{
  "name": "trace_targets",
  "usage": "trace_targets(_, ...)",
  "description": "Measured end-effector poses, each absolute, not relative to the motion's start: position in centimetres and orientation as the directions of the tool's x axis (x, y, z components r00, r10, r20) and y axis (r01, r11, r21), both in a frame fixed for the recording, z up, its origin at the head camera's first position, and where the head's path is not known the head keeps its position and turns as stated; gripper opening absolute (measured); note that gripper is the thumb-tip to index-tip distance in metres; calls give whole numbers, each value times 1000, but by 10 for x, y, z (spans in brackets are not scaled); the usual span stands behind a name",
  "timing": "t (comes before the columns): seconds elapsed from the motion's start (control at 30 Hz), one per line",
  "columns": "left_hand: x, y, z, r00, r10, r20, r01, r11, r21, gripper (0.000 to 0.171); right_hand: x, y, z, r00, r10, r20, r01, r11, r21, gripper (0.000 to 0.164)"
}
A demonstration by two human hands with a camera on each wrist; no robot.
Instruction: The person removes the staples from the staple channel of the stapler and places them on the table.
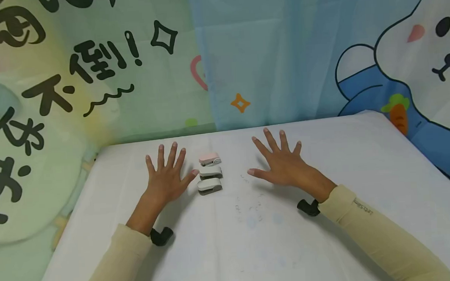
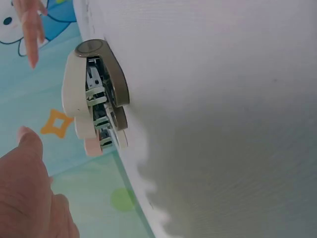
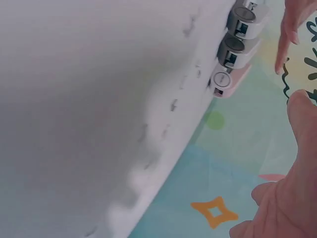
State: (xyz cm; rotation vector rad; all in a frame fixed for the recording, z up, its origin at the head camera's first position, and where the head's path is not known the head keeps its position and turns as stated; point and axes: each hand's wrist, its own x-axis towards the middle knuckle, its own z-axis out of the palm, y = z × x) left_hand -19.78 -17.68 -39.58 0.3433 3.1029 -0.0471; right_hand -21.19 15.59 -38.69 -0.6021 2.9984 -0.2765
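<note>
Three small staplers lie in a row near the middle of the table: a pink one [image 1: 209, 158] farthest back, a white and grey one [image 1: 210, 172] in the middle, and another white and grey one [image 1: 210, 186] nearest me. My left hand [image 1: 167, 181] is just left of the row, fingers spread, its thumb tip close to the middle stapler. Off to the right of the row is my right hand [image 1: 283, 165], fingers also spread and holding nothing. In the left wrist view, the metal inside of the nearest stapler [image 2: 94, 82] shows.
A white cloth [image 1: 230, 250] with faint marks covers the table. Behind it hangs a printed curtain [image 1: 266, 62] with lettering and a cartoon animal. Each wrist bears a black device, on the left [image 1: 161, 236] and the right [image 1: 308, 207].
</note>
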Motion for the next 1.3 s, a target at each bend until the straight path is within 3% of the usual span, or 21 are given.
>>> trace_targets(0.4,-193,-177,-400,-969,245,-39,244,969,26,79,-213,136,-384,-875,-483,-11,-471,858,-205,96)
trace_targets(0.67,-187,-174,-394,-945,315,83,325,926,193,62,-210,114,-383,-828,-553,87,-522,706,-479,62)
trace_targets(0.87,-185,-173,-394,-923,359,140,385,878,284,55,-211,92,-385,-790,-598,135,-536,567,-625,50)
trace_targets(1.13,-183,-174,-401,-925,363,114,378,838,394,57,-214,66,-394,-687,-705,176,-587,397,-705,39)
trace_targets(1.3,-185,-176,-406,-916,401,32,353,764,540,53,-216,52,-402,-642,-749,164,-616,377,-691,31)
